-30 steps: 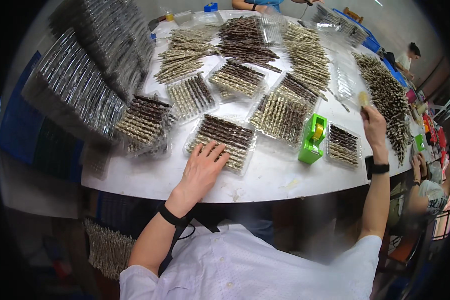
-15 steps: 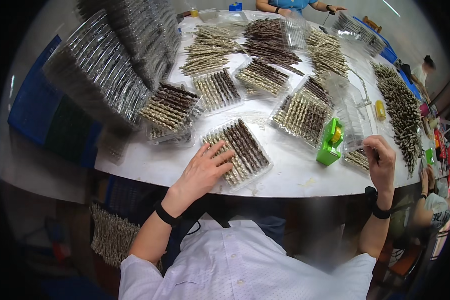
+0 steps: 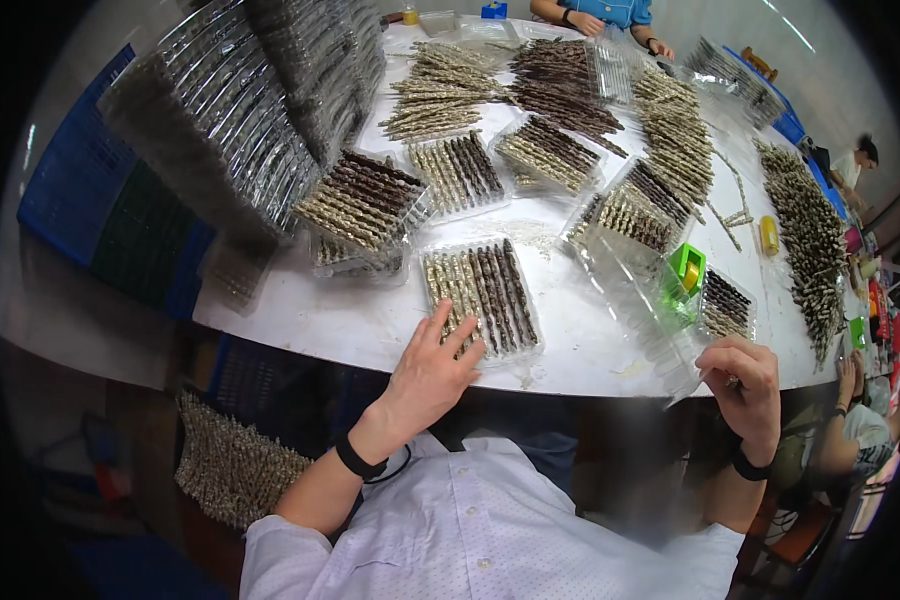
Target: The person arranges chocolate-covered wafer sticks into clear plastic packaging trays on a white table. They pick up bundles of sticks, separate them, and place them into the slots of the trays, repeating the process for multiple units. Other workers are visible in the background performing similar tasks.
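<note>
My left hand [image 3: 435, 365], fingers spread, rests on the near left edge of a clear plastic tray [image 3: 532, 342]. Rows of twisted sticks [image 3: 485, 290], pale gold on the left and dark brown on the right, fill that tray. My right hand [image 3: 742, 380] pinches the near corner of a clear ridged plastic lid [image 3: 615, 290], which slants across the table. Through the lid part of the green tape dispenser [image 3: 686, 270] shows. Beyond my right hand lies another filled tray [image 3: 726, 305].
Tall stacks of clear trays [image 3: 240, 110] stand at the left. Filled trays [image 3: 365, 200] and loose piles of pale sticks [image 3: 440, 90] and brown sticks [image 3: 565, 90] cover the far table. A yellow tape roll [image 3: 769, 235] lies right. A co-worker [image 3: 610, 15] is across the table.
My right hand has brought the clear lid left and nearer, over the tape dispenser. The tray under my left hand has turned straighter.
</note>
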Demonstrator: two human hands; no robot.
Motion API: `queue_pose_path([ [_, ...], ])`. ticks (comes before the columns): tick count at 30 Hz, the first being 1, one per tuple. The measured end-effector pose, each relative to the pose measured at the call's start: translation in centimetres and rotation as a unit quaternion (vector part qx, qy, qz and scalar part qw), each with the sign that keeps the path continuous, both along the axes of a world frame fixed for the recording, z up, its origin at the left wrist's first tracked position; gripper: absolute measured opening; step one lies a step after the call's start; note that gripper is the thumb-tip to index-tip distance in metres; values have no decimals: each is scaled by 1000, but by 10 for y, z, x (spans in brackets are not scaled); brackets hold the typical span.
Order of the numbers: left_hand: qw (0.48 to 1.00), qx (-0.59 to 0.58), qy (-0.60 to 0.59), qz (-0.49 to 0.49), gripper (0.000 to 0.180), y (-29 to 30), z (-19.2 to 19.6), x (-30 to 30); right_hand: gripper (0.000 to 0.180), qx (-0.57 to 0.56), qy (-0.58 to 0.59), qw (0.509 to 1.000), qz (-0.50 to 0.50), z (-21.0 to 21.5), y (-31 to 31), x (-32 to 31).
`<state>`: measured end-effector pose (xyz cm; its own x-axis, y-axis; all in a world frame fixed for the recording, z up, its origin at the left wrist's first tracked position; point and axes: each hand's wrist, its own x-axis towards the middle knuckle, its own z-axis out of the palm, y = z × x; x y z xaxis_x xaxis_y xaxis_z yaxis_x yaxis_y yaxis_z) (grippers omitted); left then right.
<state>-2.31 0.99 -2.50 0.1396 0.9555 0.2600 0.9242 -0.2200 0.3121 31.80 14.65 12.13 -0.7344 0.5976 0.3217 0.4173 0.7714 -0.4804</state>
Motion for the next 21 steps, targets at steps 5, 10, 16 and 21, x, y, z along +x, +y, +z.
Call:
queue_pose_path([
  [5,999,19,-1,-36,36,25,-1,-2,25,5,6,1000,4,-4,-2,-3],
  [10,998,21,47,-19,32,52,-7,-11,27,-33,-62,997,35,-7,-11,0],
  [16,998,17,63,-8,30,81,-13,-20,19,1,-164,982,89,-21,-36,-15],
  [21,997,-30,72,-3,33,95,-4,-24,12,43,-199,973,112,-50,-45,-28],
])
